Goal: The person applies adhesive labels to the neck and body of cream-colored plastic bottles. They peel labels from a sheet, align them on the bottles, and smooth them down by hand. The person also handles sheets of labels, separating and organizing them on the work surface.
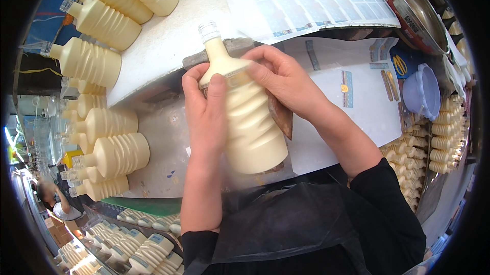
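A cream bottle (256, 139) with wavy ridges and a clear threaded neck lies tilted before me, its neck pointing away. My left hand (204, 93) is closed on its left shoulder, thumb on the front. On the opposite shoulder, my right hand (286, 78) grips the bottle with its thumb pressed near a thin see-through strip (235, 77) with faint print. Behind the neck sits a grey block (240, 46). Part of a pointed brown piece (280, 116) shows under the bottle's right side; the rest is hidden.
Similar bottles (115, 155) stand or lie along the left. Label sheets (311, 2) cover the far shelf. On white paper at right lie a label strip (347, 88) and narrow tools (389, 85). A lilac bucket (422, 93) and yellow-handled scissors (399, 64) are beyond. Racks of bottles flank me.
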Demonstrator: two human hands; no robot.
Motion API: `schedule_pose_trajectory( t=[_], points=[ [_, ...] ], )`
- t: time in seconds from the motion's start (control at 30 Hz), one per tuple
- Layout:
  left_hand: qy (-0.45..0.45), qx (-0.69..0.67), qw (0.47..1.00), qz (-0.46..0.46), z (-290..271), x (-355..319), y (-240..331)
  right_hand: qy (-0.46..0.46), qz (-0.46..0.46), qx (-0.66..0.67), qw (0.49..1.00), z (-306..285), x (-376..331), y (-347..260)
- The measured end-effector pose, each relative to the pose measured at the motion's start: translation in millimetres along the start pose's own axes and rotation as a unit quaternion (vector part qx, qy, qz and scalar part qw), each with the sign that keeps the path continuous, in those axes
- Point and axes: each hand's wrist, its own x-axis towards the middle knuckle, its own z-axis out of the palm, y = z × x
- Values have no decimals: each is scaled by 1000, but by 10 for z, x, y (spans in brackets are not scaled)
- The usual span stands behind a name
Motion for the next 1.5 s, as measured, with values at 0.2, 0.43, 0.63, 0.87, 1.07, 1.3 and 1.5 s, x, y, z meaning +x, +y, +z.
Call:
schedule_pose_trajectory(
  t=[0.2,0.43,0.63,0.87,1.07,1.3,1.5],
  points=[
    [0,2,1000,-1,-8,-1,7,7,-8,-3,1000,16,5,11],
    [-3,12,1000,3,-14,19,-20,16,4,-15,1000,16,-14,-14],
    [1,22,1000,0,-6,-2,14,17,6,-26,999,22,-15,-12],
    [-5,16,1000,7,-15,3,2,12,-4,-35,999,15,-17,-12],
    [-6,13,1000,11,-19,4,1,7,-8,-30,1000,6,2,33],
    [-4,7,1000,15,-18,2,-1,5,-2,-32,999,11,-11,9],
    [-2,-5,1000,16,-15,5,-18,4,-4,-28,1000,14,-11,10]
  ],
)
